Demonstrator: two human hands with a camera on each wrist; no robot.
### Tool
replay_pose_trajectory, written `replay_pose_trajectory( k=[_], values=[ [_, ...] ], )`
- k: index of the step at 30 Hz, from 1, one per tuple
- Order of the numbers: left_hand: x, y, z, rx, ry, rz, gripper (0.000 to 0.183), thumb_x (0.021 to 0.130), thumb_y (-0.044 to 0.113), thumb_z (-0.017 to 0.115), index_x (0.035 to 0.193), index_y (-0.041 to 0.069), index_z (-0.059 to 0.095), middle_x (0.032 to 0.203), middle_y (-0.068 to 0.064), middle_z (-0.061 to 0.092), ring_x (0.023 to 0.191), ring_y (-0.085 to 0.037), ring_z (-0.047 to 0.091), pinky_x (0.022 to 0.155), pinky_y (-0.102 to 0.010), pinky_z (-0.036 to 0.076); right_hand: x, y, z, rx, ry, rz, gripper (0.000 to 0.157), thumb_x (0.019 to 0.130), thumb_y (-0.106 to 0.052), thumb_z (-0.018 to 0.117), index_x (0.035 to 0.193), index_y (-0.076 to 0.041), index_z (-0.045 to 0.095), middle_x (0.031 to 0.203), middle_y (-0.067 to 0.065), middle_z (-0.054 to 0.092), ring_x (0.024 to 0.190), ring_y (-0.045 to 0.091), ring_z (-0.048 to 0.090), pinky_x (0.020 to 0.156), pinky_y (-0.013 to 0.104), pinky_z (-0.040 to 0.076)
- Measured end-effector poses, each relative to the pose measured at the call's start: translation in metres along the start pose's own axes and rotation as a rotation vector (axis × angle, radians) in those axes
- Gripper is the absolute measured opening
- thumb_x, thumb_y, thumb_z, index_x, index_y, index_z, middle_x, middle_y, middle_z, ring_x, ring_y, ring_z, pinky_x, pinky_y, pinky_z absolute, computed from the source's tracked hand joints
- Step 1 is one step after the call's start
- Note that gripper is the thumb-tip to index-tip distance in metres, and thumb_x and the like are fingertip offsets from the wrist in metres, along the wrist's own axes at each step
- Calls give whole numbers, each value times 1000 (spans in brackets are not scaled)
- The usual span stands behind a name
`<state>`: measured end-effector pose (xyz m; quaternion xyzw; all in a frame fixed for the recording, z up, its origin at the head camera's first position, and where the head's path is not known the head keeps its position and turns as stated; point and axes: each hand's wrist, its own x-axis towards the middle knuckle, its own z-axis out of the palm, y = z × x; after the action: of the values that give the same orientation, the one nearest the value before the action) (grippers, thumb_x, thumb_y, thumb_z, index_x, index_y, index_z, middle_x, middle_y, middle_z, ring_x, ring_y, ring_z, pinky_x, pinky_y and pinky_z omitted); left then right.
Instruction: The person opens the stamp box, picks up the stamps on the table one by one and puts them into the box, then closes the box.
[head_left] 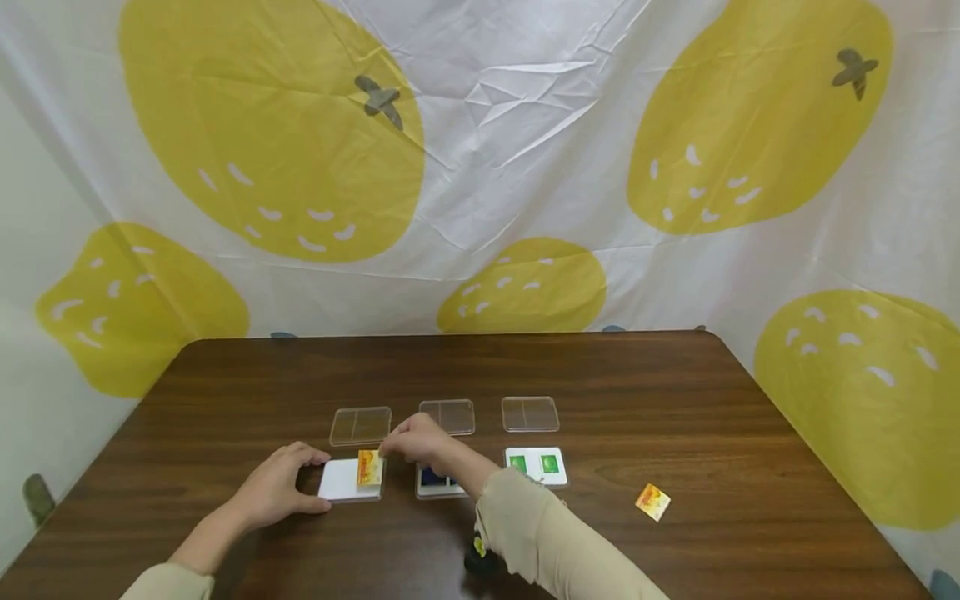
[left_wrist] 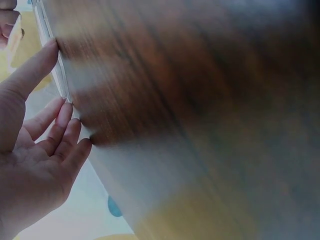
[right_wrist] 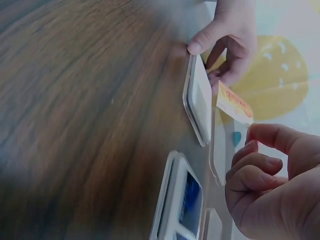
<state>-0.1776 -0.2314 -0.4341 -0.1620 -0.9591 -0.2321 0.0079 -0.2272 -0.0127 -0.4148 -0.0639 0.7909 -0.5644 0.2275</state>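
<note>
My left hand (head_left: 281, 482) holds the left end of a shallow clear case with a white insert (head_left: 337, 480), its thumb at the near corner and fingers at the far one. My right hand (head_left: 420, 440) pinches a small orange-and-yellow card (head_left: 369, 468) by its edge. That card stands tilted over the case's right part in the head view; the right wrist view shows the card (right_wrist: 234, 103) raised above the white insert (right_wrist: 201, 97). Beside it lies a case with dark blue pictures (head_left: 438, 482), partly hidden by the right forearm.
Three clear lids (head_left: 361, 426) lie in a row behind the cases. To the right is a case holding two green cards (head_left: 551, 463). Another orange card (head_left: 653, 502) lies farther right on the brown table (head_left: 720, 417). A small black object (head_left: 480, 557) sits under the right sleeve.
</note>
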Motion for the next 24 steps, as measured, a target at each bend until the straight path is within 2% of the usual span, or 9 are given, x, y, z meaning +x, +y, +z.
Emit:
replay_pose_trajectory(
  k=[4,7,12,16,19,24],
  values=[
    [0,0,-1,0,4,6,56,59,30,83,104,3,62,99,-5,59,97,-26,54,83,-45,44,3,0,10,-20,78,21,13,72,-4,64,60,-2,59,42,-6,34,39,5,24,37,18,19],
    [0,-1,0,1,4,11,56,59,30,83,104,3,62,99,-5,59,97,-26,54,84,-45,44,5,3,15,-61,126,15,14,71,-5,65,59,0,60,43,-6,35,38,5,26,36,18,21],
    [0,-1,0,-12,-6,0,56,60,31,82,105,3,62,101,-5,59,98,-28,53,84,-47,44,4,7,19,-223,196,-107,11,69,-4,65,60,3,65,49,-7,42,45,6,35,42,17,28],
    [1,-1,0,-11,-10,-11,56,60,30,82,105,4,62,103,-6,59,99,-28,53,84,-47,44,4,9,21,-405,250,-204,16,68,-7,64,53,-4,63,47,-8,45,45,5,37,43,17,30],
    [1,-2,0,-8,-8,-12,56,60,29,83,105,3,62,103,-6,59,99,-28,53,84,-48,44,5,11,22,-536,282,-263,14,67,-10,64,53,-9,65,49,-8,52,45,4,40,43,17,31],
    [1,-2,1,-7,-14,-18,56,60,30,83,105,3,62,103,-7,59,99,-28,53,84,-48,44,6,12,26,-640,307,-270,12,67,-10,65,55,-12,65,54,-6,58,48,5,44,43,18,33]
  ],
)
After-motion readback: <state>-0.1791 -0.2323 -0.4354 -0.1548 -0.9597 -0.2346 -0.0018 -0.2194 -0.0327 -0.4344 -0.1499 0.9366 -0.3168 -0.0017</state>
